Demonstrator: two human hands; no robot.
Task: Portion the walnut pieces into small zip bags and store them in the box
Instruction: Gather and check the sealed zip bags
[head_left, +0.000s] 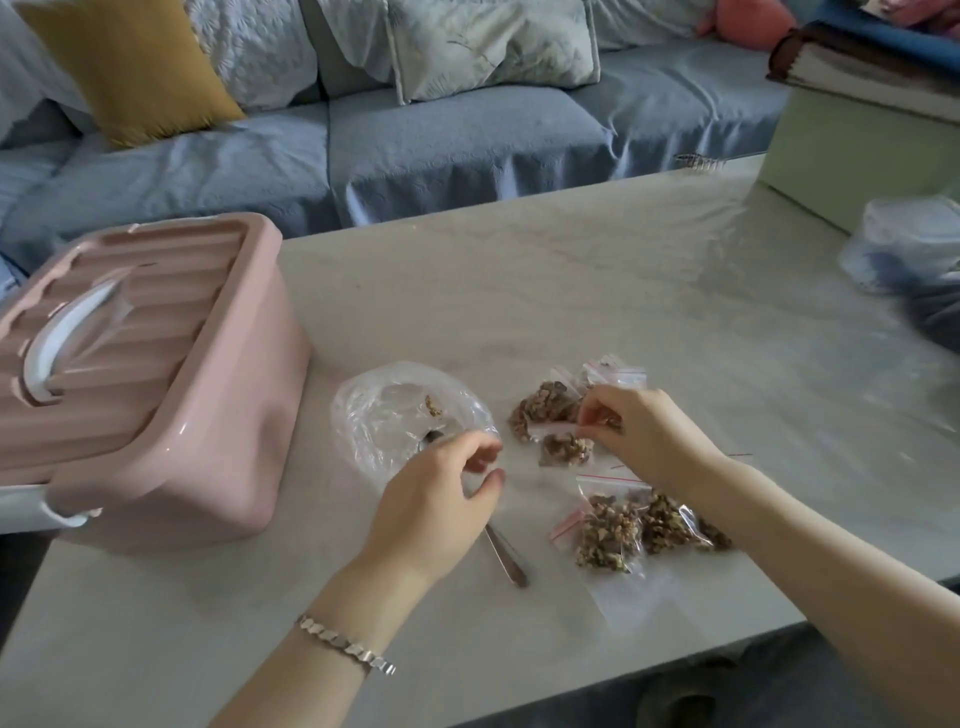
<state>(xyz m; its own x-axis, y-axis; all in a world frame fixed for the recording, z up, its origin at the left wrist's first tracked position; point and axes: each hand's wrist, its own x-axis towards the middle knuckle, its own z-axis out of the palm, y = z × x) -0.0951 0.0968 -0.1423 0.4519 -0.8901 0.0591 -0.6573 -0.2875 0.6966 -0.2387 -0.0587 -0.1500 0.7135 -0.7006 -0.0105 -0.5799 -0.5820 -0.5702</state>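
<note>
A pink lidded box (150, 374) with a white handle stands at the table's left, its lid on. Beside it lies a large clear plastic bag (400, 415), almost bare, with a few walnut crumbs inside. A metal spoon (506, 558) lies under my left hand (436, 499), whose fingers are loosely curled and hold nothing. My right hand (644, 431) pinches the pink-striped top of a small zip bag of walnuts (563, 447). More filled zip bags lie behind it (545, 405) and in front of it (623, 530).
A blue sofa (441, 140) with cushions runs along the table's far edge. A pale green box (852, 150) with folded cloth on top and a crumpled plastic bag (909, 244) sit at the table's right end. An unfilled zip bag (628, 592) lies near the front edge.
</note>
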